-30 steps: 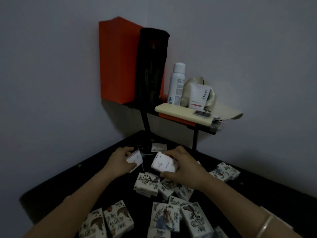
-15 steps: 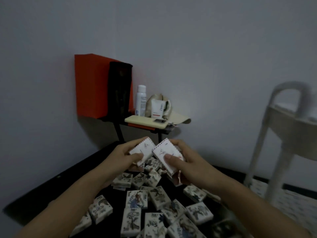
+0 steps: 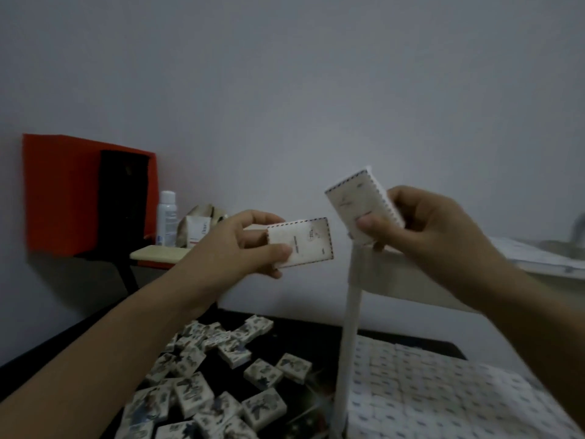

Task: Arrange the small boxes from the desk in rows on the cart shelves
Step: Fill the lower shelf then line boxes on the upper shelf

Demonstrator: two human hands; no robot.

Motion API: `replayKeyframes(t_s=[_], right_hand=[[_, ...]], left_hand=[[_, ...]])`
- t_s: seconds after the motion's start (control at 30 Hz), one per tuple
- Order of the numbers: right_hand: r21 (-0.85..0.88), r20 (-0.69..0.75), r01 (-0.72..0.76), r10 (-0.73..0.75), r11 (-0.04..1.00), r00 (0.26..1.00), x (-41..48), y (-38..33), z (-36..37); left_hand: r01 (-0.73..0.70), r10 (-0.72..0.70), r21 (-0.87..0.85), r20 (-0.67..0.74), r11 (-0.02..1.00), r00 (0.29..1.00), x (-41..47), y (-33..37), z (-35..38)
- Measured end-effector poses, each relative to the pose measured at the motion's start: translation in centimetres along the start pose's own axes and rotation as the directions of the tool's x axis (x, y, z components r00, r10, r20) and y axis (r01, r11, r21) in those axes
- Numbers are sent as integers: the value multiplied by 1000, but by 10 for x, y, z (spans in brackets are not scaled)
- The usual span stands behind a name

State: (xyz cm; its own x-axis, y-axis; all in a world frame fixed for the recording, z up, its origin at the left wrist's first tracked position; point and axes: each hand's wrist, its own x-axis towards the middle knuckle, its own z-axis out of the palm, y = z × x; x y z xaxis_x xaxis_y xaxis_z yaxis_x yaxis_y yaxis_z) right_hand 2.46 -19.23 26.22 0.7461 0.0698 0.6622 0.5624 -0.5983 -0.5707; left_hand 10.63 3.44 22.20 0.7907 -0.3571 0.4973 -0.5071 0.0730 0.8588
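Raised boxes (image 3: 299, 242): matt off-white card with smooth faces and dashed printed borders. Loose boxes (image 3: 262, 373) on the worktop (image 3: 300, 332): similar matt card, printed with dark pictures. Worktop: black and smooth, faintly glossy near the cart post (image 3: 349, 327). Cart post: white, smooth; plastic or painted metal, undetermined. Orange box (image 3: 60, 191): matt. Bottle (image 3: 166, 217): smooth white plastic.

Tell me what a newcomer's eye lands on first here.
Front and centre, the left hand and right hand each hold a small white box in mid-air: the flat box on the left, the tilted box on the right. Below, a heap of loose boxes litters the black desk beside the white cart, where rows of boxes already fill a shelf. A bright orange box stands out far left.
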Motion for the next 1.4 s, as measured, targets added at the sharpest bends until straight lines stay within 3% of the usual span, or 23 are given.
replayKeyframes(t_s=[0.27, 0.57, 0.73, 0.9, 1.07, 1.2, 1.4], right_hand=[[-116, -326, -183, 136, 976, 936, 7, 37, -113], [-501, -386, -344, 151, 794, 910, 11, 84, -201], [-521, -394, -437, 247, 733, 885, 21, 97, -225], [-656, -403, -425, 186, 624, 896, 39, 110, -238], [-713, -378, -371, 119, 595, 918, 52, 123, -238], [-776, -404, -378, 63, 505, 913, 57, 129, -237], [-667, -395, -437, 211, 603, 894, 73, 138, -234]], left_hand=[[-197, 188, 79, 111, 977, 976, 44, 51, 85], [-364, 295, 391, 226, 845, 928, 149, 72, 195], [-446, 314, 662, 318, 602, 895, 210, 60, 254], [-497, 238, 751, 436, 434, 868, 249, 34, 290], [-503, 195, 728, 469, 466, 861, 264, 17, 300], [-497, 52, 669, 568, 552, 821, 260, 11, 298], [-491, -57, 679, 615, 545, 787, 258, 6, 300]])
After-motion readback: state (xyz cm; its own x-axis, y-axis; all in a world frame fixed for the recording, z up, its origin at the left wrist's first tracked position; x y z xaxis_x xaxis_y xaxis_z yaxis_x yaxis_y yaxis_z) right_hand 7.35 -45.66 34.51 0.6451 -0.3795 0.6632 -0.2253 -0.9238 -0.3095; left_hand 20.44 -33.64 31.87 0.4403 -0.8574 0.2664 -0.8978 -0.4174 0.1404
